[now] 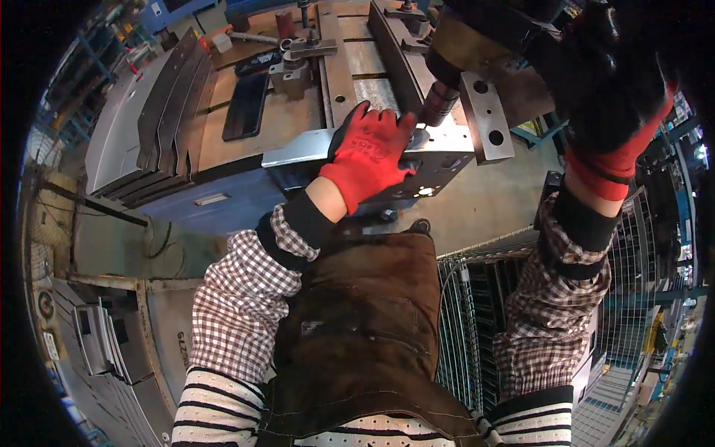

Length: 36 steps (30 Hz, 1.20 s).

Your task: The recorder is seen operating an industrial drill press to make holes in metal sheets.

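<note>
My left hand (369,155), in a red glove with dark fingertips, grips the edge of a bent sheet-metal panel (298,149). Its fingers lie over the top face and its thumb presses the front flange, which has several holes. Just right of those fingers, the drill press's chuck (438,104) comes down at the panel; the tool's tip is hard to see. Up at the right, beside the drill press head (477,37), my right hand (614,97) is raised in a black-palmed red glove. Its fingers look curled round something dark that I cannot make out.
Several bent metal panels (160,112) stand stacked at the table's left. A black phone (246,106), a clamp block (290,77) and a hammer (253,37) lie on the machine table. A drilled steel plate (485,119) juts out by the chuck. A wire cage (465,328) stands below right.
</note>
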Each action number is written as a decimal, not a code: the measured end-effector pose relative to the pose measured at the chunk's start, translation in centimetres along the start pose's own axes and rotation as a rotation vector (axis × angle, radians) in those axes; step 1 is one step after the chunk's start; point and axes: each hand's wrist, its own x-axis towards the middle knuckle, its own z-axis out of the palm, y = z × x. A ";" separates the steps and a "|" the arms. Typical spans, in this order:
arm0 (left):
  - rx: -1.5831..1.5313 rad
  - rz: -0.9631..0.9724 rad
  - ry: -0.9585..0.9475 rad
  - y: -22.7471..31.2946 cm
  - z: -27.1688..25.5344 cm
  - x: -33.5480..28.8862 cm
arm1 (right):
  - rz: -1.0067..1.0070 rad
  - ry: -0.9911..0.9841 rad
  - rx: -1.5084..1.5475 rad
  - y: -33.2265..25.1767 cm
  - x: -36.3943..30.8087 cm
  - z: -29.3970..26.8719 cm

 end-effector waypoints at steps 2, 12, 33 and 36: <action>0.008 0.014 -0.005 -0.2 0.4 -0.1 | -0.003 0.007 -0.004 0.1 0.0 0.0; -0.020 0.014 -0.127 -0.6 -0.2 0.9 | -0.001 0.013 -0.009 0.3 0.2 0.3; -0.056 0.013 -0.370 -0.2 -2.9 3.0 | 0.004 0.007 -0.007 0.9 0.7 0.7; -0.066 0.011 -0.364 -0.3 -2.8 2.9 | -0.005 -0.004 -0.014 0.5 0.6 0.9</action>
